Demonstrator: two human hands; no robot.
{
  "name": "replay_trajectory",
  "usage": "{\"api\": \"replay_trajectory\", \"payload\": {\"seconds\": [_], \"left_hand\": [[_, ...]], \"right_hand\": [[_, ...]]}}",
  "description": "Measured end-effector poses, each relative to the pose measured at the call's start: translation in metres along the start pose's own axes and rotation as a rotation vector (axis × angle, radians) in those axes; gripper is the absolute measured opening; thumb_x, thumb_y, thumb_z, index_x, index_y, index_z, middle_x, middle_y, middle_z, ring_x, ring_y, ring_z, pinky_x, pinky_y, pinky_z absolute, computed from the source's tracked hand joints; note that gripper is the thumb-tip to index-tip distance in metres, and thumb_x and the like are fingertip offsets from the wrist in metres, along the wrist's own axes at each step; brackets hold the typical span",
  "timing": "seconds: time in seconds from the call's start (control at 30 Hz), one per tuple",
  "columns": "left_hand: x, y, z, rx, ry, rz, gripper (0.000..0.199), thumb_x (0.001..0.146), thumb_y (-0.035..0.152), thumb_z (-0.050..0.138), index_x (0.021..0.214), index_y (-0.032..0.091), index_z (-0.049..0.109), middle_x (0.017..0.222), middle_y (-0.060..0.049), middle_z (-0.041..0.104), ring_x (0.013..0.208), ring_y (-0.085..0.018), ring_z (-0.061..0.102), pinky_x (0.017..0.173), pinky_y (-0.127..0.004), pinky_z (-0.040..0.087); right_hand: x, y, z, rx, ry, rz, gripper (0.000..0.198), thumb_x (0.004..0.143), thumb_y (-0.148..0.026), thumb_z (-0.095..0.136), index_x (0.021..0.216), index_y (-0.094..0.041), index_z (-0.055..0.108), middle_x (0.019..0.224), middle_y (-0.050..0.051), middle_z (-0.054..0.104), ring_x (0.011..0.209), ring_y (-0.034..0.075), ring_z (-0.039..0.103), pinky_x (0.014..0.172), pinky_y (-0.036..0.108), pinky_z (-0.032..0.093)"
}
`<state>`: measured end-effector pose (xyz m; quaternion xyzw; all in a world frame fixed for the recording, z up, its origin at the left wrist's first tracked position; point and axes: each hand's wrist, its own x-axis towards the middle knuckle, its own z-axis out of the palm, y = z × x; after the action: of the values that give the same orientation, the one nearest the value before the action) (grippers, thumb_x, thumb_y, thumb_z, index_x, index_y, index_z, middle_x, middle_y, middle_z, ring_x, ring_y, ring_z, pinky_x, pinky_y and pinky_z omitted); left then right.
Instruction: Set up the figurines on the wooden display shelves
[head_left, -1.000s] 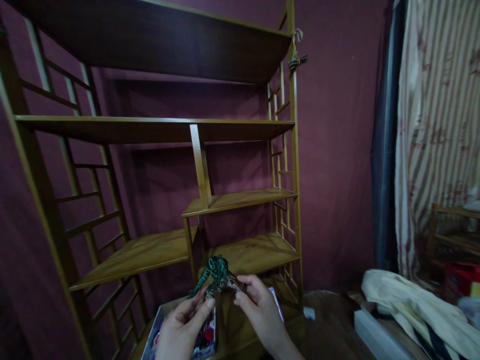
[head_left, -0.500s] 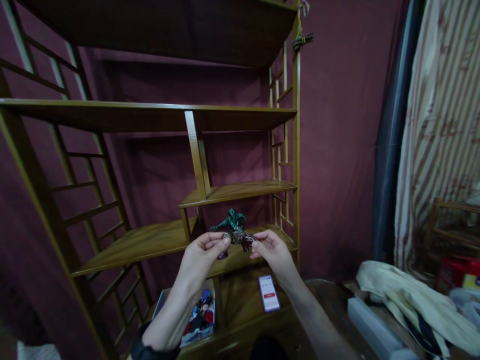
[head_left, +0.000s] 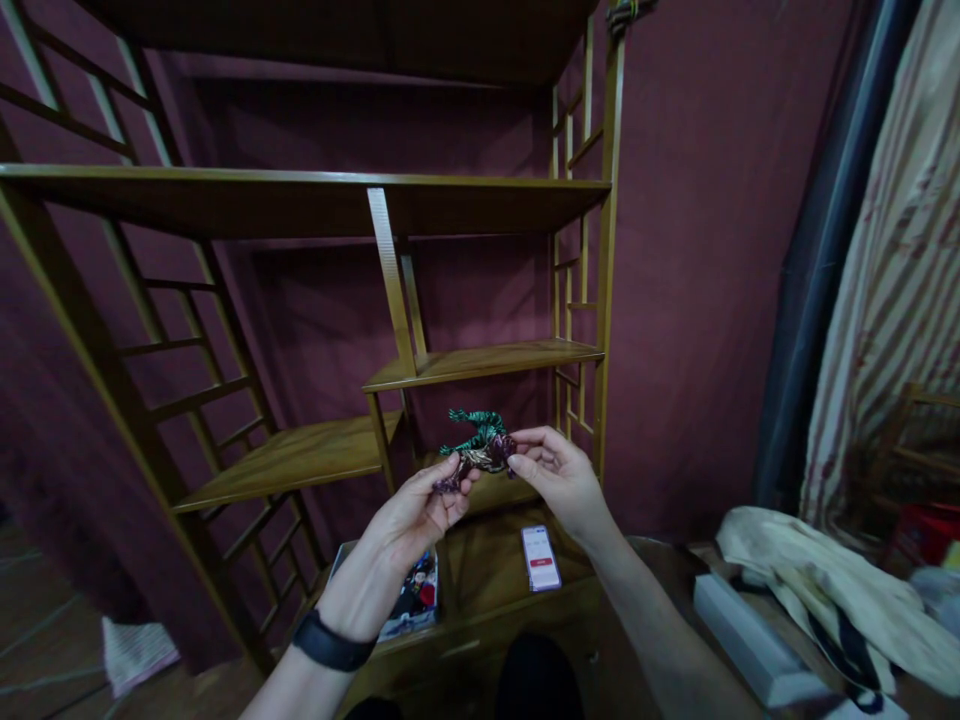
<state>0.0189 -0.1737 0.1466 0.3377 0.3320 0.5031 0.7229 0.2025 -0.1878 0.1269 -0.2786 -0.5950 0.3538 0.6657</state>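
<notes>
Between my two hands is a small figurine [head_left: 486, 440], glossy green on its limbs and dark purple-brown with pale patches lower down. It lies tilted on its side, the green limbs pointing left. My left hand [head_left: 424, 505] pinches its lower left end between thumb and fingers. On the other side, my right hand [head_left: 556, 475] grips the purple end with thumb and fingertips. Both hands hold it in front of the lower shelves of a wooden shelf unit [head_left: 480, 360]. Fingers cover parts of the figurine.
Below my hands a box [head_left: 435, 615] of small colourful figures stands partly behind my left forearm. A lit phone [head_left: 541, 560] lies on the bottom shelf board. To the right are a pale cloth bag [head_left: 795, 570] and a long grey box [head_left: 754, 635]; a striped curtain [head_left: 885, 280] hangs behind.
The figurine has been turned in my hands, its green part now reaching left with two limbs showing. My right hand has moved slightly up and right. The camera view has tilted down.
</notes>
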Motion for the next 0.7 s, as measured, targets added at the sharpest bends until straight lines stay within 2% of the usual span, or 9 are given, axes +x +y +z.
{"api": "replay_trajectory", "payload": {"seconds": [0.2,0.47,0.57,0.7], "left_hand": [[0.001,0.001,0.006,0.054,-0.022,0.039,0.008,0.078,0.015,0.064,0.081,0.008,0.065,0.075,-0.009,0.067,0.055,-0.008,0.059,0.051,-0.017,0.051],[0.009,0.009,0.019,0.257,-0.016,0.328,0.022,0.069,0.018,0.072,0.088,0.011,0.065,0.079,-0.009,0.070,0.062,-0.010,0.063,0.056,-0.017,0.050],[0.013,0.013,0.031,0.289,-0.022,0.422,0.030,0.064,0.019,0.076,0.090,0.011,0.064,0.079,-0.008,0.071,0.066,-0.012,0.065,0.063,-0.021,0.051],[0.024,0.023,0.051,0.360,-0.053,0.550,0.037,0.060,0.021,0.078,0.091,0.011,0.061,0.078,-0.007,0.070,0.067,-0.014,0.066,0.067,-0.025,0.050]], "right_hand": [[0.005,-0.001,-0.006,-0.007,0.001,-0.007,0.026,0.073,-0.031,0.068,0.095,-0.021,0.062,0.081,0.000,0.062,0.069,0.011,0.058,0.067,0.024,0.048],[0.012,0.005,-0.018,0.027,-0.044,0.057,0.039,0.071,-0.034,0.069,0.107,-0.023,0.058,0.088,0.002,0.066,0.081,0.015,0.061,0.076,0.029,0.049],[0.019,0.002,-0.021,0.043,-0.026,0.041,0.040,0.071,-0.035,0.070,0.107,-0.023,0.056,0.097,0.003,0.066,0.089,0.016,0.061,0.081,0.030,0.049],[0.039,-0.004,-0.031,0.017,0.020,-0.033,0.034,0.072,-0.037,0.068,0.101,-0.023,0.057,0.098,0.003,0.065,0.091,0.016,0.061,0.085,0.032,0.048]]}}
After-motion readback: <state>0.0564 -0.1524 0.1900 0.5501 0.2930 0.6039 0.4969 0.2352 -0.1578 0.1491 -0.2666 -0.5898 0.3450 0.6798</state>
